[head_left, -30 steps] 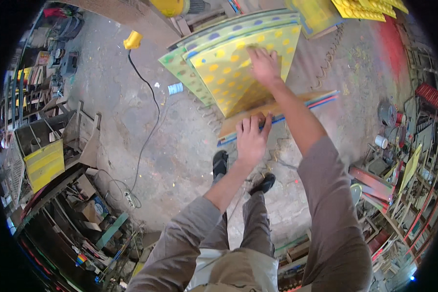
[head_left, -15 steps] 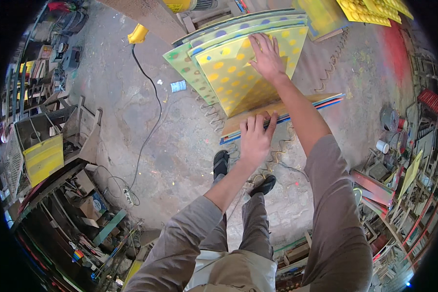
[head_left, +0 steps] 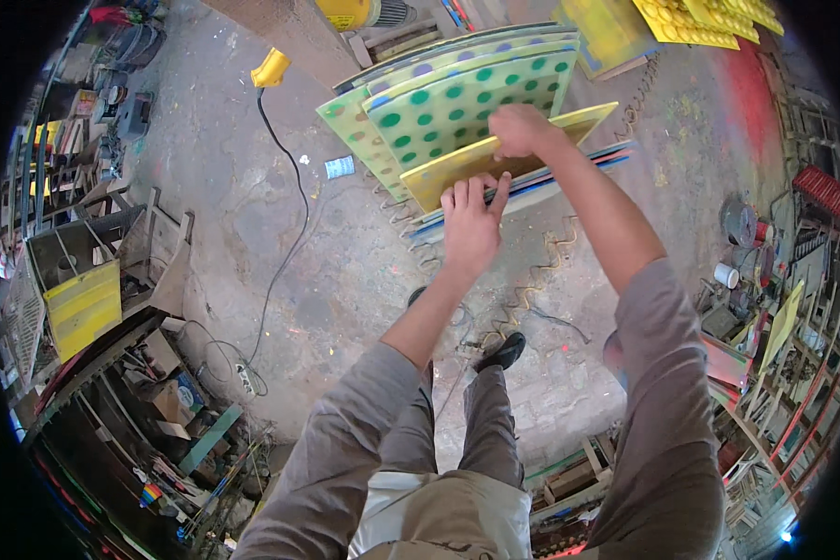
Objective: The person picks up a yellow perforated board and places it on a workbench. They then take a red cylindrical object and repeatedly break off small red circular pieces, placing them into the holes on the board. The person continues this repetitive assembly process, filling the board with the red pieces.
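My right hand (head_left: 521, 132) is closed over the top edge of a yellow-edged panel (head_left: 579, 123), which tilts toward me. Nearer me, my left hand (head_left: 471, 224) curls its fingers over the upper edges of several thin panels (head_left: 546, 182) with blue, red and white edges. Beyond the yellow-edged panel leans a pale green panel with dark green dots (head_left: 471, 103). More dotted panels (head_left: 343, 112) are stacked behind it, showing at the left and along the top. The fingertips of my right hand are hidden behind the panel edge.
A yellow tool-like object (head_left: 271, 69) with a black cable lies at the left, above a blue-and-white can (head_left: 340, 167). Coiled hose (head_left: 555, 252) crosses the floor near my feet. Yellow bumpy sheets (head_left: 686, 21) lie at the upper right. Cluttered shelving lines both sides.
My right hand has gone from lying spread on the yellow-dotted panel to gripping its top edge, tipping it toward me. The green-dotted panel behind now shows. My left hand has shifted slightly left and away.
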